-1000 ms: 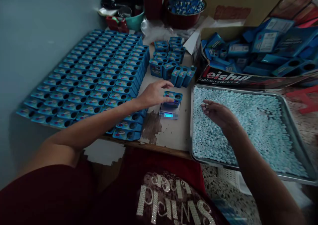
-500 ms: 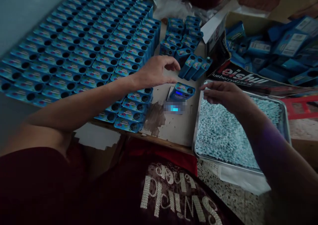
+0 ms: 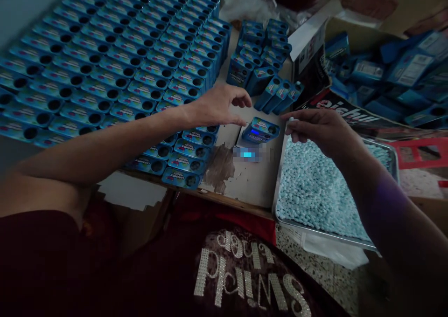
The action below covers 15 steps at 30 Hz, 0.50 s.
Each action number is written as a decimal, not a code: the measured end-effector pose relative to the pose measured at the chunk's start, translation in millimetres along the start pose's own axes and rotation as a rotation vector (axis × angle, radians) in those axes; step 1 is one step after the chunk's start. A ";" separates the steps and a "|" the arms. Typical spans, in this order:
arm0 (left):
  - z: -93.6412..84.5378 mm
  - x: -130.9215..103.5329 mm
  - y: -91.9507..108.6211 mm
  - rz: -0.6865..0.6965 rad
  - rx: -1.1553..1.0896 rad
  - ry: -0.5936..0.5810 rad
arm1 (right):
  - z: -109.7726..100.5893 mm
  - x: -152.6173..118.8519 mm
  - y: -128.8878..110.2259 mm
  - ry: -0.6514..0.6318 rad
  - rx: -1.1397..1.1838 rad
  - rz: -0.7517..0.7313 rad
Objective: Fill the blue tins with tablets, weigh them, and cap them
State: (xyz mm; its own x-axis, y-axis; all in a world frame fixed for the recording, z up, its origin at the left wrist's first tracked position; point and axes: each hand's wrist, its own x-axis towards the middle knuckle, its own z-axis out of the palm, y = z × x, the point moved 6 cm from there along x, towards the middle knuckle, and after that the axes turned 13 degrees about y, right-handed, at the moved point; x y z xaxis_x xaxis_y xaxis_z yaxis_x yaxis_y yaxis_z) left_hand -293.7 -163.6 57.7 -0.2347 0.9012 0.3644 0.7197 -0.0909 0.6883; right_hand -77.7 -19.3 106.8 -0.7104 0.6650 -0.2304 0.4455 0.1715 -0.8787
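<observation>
A blue candy box (image 3: 263, 129) with a round hole in its top stands on a small digital scale (image 3: 240, 142) whose display glows blue. My left hand (image 3: 224, 105) is just to the left of this box, thumb and fingers curved apart with nothing between them. To the right of the box, my right hand (image 3: 313, 127) pinches a small white candy (image 3: 291, 120) between its fingertips. Beneath that hand lies a metal tray (image 3: 277, 191) filled with pale, pellet-like candies (image 3: 315, 186).
Rows of blue boxes (image 3: 140, 65) cover the table's left side. Several more boxes (image 3: 280, 93) stand behind the scale. At the right back, a carton (image 3: 350, 114) holds jumbled blue boxes. A red plastic crate (image 3: 420, 150) is at the far right.
The camera view has shifted slightly. A white candy now shows in my right fingertips, which have drawn closer together. My left hand and the box on the scale stay nearly as they were.
</observation>
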 end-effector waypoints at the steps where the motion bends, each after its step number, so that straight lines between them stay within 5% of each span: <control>1: 11.5 3.7 3.9 0.048 0.013 -0.009 | -0.9 -0.1 -0.5 0.002 0.021 0.007; 5: 55.8 18.8 37.8 0.220 0.076 -0.129 | -23.5 4.0 12.7 0.065 0.074 0.011; 7: 64.0 23.5 53.4 0.225 0.116 -0.242 | -43.1 6.0 28.5 0.067 -0.031 -0.008; 11: 29.7 30.1 53.5 0.162 0.177 -0.288 | -72.9 6.2 52.9 0.027 -0.560 -0.141; 15: -15.7 25.1 15.2 0.095 0.187 -0.281 | -63.0 26.3 32.2 0.202 -0.809 -0.408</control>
State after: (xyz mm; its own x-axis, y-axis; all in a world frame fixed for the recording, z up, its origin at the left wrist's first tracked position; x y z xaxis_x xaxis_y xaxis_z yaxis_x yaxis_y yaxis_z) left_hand -298.9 -149.0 87.1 0.0090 0.9763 0.2163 0.8430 -0.1238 0.5235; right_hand -47.7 49.6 98.8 -0.8216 0.5421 0.1764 0.4801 0.8248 -0.2987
